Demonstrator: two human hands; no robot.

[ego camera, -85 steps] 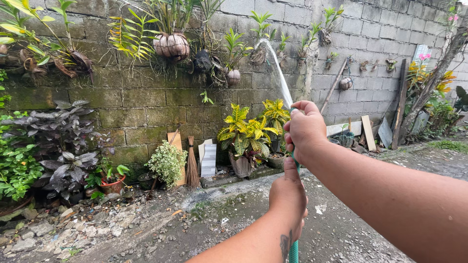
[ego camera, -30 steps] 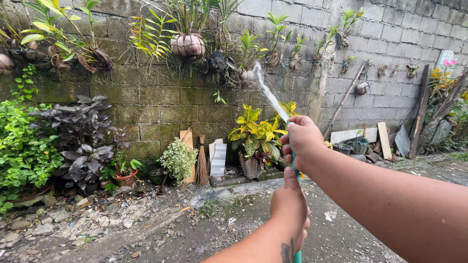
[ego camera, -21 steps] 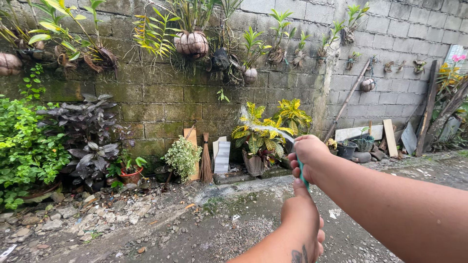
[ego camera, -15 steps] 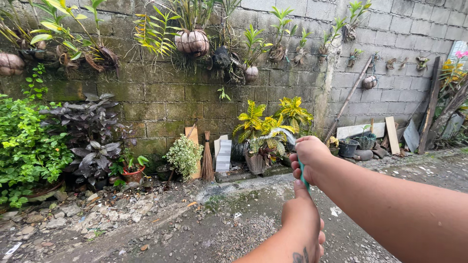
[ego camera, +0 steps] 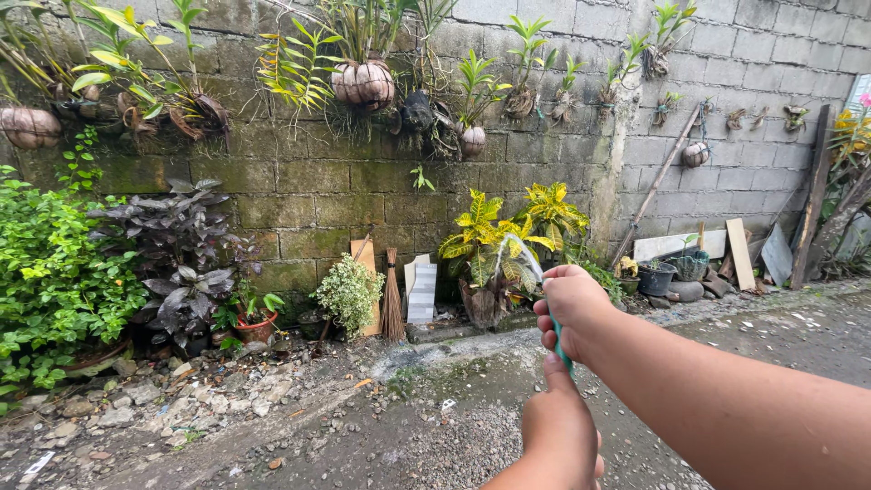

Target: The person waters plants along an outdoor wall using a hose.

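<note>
Near the bottom edge of the head view, the right hand (ego camera: 573,307) is clenched round the tip of the green hose (ego camera: 561,338), whose long axis runs from the lower left hand (ego camera: 558,436), also wrapped round it, up and away toward the wall (ego camera: 299,195). Water (ego camera: 519,252) leaves just past the right fingers (ego camera: 544,319) in a short arc toward the yellow-green croton (ego camera: 494,238) at the wall's foot; a broom (ego camera: 392,299), boards and pots stand alongside, nothing between hose and plant.
</note>
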